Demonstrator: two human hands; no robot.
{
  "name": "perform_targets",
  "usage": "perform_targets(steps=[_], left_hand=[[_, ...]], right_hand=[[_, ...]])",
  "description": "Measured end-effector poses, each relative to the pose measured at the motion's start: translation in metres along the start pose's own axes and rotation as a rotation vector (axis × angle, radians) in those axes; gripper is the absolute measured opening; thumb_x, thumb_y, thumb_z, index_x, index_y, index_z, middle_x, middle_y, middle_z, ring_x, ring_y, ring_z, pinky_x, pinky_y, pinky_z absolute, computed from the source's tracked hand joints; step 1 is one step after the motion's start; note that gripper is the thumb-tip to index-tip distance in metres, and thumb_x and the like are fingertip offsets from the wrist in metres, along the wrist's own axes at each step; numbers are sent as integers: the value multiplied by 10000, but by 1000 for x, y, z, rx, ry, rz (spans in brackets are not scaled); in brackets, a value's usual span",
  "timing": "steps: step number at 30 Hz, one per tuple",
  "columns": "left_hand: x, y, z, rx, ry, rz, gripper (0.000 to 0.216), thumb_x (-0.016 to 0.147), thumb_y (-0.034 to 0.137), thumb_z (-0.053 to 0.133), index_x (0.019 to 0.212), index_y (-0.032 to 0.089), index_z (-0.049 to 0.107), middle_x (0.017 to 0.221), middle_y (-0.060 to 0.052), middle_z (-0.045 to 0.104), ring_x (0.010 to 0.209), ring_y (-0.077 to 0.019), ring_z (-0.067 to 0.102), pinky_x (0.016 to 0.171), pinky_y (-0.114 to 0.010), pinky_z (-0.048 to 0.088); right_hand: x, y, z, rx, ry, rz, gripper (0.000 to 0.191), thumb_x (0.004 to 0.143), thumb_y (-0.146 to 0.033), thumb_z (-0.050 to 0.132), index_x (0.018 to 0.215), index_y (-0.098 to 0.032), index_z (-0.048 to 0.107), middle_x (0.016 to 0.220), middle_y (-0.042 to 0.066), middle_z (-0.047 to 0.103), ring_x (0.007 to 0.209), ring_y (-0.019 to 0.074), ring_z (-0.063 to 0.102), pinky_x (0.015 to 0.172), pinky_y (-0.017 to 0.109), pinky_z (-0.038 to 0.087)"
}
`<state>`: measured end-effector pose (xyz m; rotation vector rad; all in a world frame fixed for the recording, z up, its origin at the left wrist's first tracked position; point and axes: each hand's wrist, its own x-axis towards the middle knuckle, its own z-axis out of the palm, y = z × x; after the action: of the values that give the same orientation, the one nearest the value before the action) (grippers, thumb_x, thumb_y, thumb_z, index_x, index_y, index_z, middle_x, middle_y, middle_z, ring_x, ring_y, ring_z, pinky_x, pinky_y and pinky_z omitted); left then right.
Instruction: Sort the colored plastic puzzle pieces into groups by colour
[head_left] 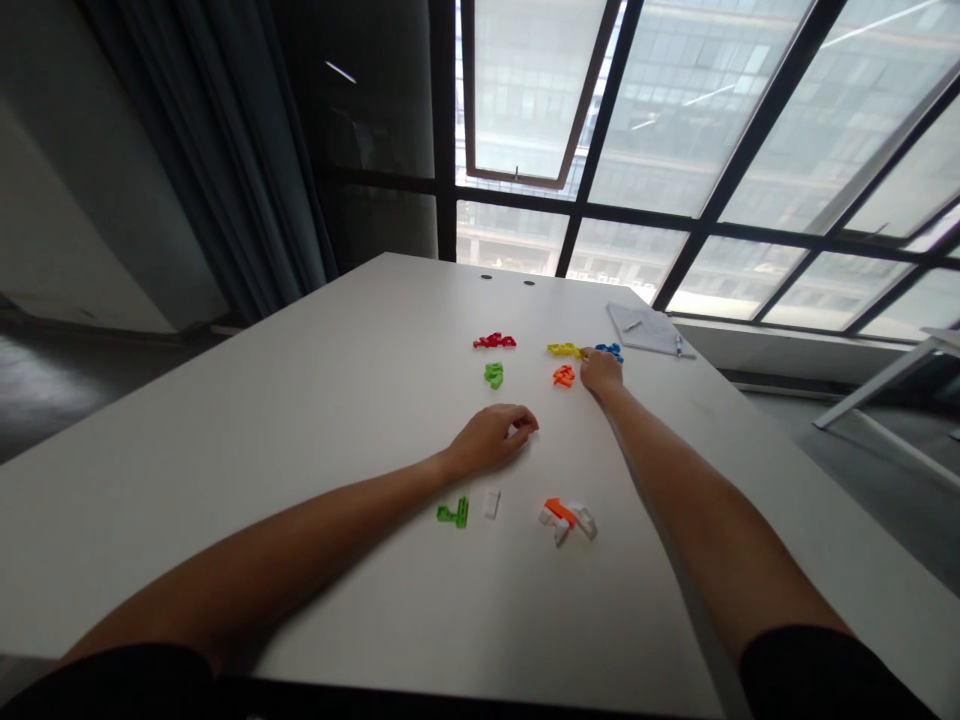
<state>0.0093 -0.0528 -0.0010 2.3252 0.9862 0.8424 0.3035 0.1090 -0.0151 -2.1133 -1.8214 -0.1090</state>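
Tabletop (300,440): white, large, fills the lower view; two small dark holes near its far edge at 12 o'clock.

Window (675,130): dark-framed panes behind the tabletop, from 12 to 3 o'clock. Dark curtain (225,150) at 10 o'clock.

Left hand (491,438): at centre, palm down, fingers curled close together with the tips on the tabletop; whether anything lies under them cannot be told.

Right hand (600,372): stretched far out at 1 o'clock from centre, fingers drawn narrow, tips touching the yellow pieces (564,349) and lying against the blue pieces (610,351); a firm hold on either cannot be told.

Notepad (649,330): white, with a pen, at 2 o'clock near the tabletop's far right edge. No writing readable on it.

Orange-and-white cluster (568,518): at 5 o'clock from the left hand, between the two forearms.

Red pieces (494,342): at 12 o'clock from the left hand, well apart from it.

Green pieces (493,375): just below the red pieces, nearer the left hand.

Orange pieces (563,376): just beside the right hand, at its 9 o'clock.

Green near piece (454,514): at 7 o'clock from the left hand, beside the forearm.

White block (492,503): at 6 o'clock from the left hand, between the green near piece and the orange-and-white cluster.

No brands or labels legible on any item.
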Motion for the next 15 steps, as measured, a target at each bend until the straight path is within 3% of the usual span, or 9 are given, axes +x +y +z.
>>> perform_targets(steps=[4,7,10,15], left_hand=[[1,1,-1,25,-33,9,232,963,264,494,992,233,723,964,-15,739,826,-177,652,767,-288,491],[0,3,-3,67,-64,41,234,984,275,470,989,248,702,978,-9,735,885,-193,646,800,-304,471],[-3,7,-4,99,-92,47,240,1003,285,429,962,245,662,940,-14,717,882,-198,635,788,-303,462],[-10,13,-8,84,-159,72,269,1035,286,352,945,242,601,879,-6,690,803,-182,615,776,-288,465]], right_hand=[[0,2,3,-14,-15,-14,508,920,-156,498,1419,-183,584,1189,233,686,1121,351,617,939,489,470],[-13,5,2,81,52,-39,571,894,-89,466,1461,-138,513,1244,207,685,1154,319,623,975,445,467],[-35,6,-2,209,123,-73,553,855,-57,469,1400,-118,542,1210,152,721,1101,270,661,957,370,486],[-93,7,-18,310,165,-69,357,844,-104,516,1166,-168,656,1057,91,767,923,227,704,866,328,516]])
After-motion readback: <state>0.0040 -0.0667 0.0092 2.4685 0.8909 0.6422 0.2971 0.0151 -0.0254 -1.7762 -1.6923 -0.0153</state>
